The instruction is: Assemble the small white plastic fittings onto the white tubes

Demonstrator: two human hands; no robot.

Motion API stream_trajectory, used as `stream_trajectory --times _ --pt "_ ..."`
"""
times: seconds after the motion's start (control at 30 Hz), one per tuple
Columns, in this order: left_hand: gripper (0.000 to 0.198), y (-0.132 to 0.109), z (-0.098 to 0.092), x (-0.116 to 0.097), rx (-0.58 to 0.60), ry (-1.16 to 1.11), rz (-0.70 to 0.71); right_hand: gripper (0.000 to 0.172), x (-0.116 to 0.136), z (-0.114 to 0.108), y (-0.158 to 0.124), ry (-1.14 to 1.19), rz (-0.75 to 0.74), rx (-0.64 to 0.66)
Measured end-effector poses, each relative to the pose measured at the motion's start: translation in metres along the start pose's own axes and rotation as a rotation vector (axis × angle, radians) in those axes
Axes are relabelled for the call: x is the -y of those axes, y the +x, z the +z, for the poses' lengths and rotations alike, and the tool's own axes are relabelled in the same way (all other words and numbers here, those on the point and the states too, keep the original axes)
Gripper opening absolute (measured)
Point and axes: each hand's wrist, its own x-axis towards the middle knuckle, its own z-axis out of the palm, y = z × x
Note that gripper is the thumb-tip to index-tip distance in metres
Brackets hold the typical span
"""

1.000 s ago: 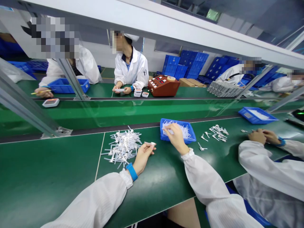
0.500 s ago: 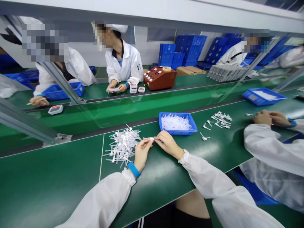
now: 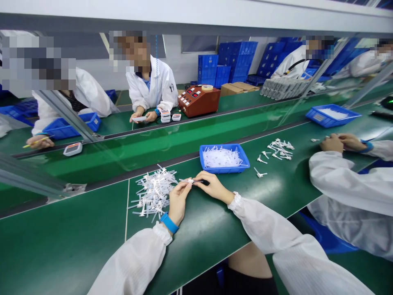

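Observation:
Between my hands is a small white plastic part (image 3: 190, 181) with a thin translucent tube sticking out to the left. My left hand (image 3: 178, 200) pinches it from the left between thumb and fingertips. From the other side my right hand (image 3: 214, 188) closes thumb and fingers at the part's right end, where something small and dark shows; its exact shape is too small to tell. Left of my left hand lies a pile of white parts with translucent tubes (image 3: 155, 190). Behind my right hand stands a blue bin (image 3: 225, 169) filled with loose translucent tubes (image 3: 221, 157).
More white parts with tubes (image 3: 281, 148) lie right of the bin, near a co-worker's hands (image 3: 337, 142). A second blue bin (image 3: 325, 119) stands farther right. Beyond the green channel (image 3: 172, 131), co-workers sit by a red-brown box with displays (image 3: 199, 100). Metal posts (image 3: 67, 110) rise at left.
The whole view has shifted a little, so things appear slightly farther left. Both my hands stay together, still gripping the small white part, with only slight finger movement.

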Motion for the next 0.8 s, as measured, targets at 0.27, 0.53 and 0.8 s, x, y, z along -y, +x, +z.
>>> stream_trajectory --times 0.27,0.53,0.8 --pt "0.010 -0.0009 0.0017 -0.0010 0.068 -0.008 -0.002 0.015 0.0035 -0.0004 0.0013 0.150 0.087 -0.071" --pt "0.011 -0.0006 0.0007 0.0005 0.050 -0.009 -0.022 0.018 0.0027 -0.0011 0.0007 0.268 0.171 -0.071" --pt "0.015 -0.0012 0.0022 -0.0011 0.028 -0.007 -0.052 0.018 -0.0035 0.0019 -0.0001 0.418 0.238 -0.124"
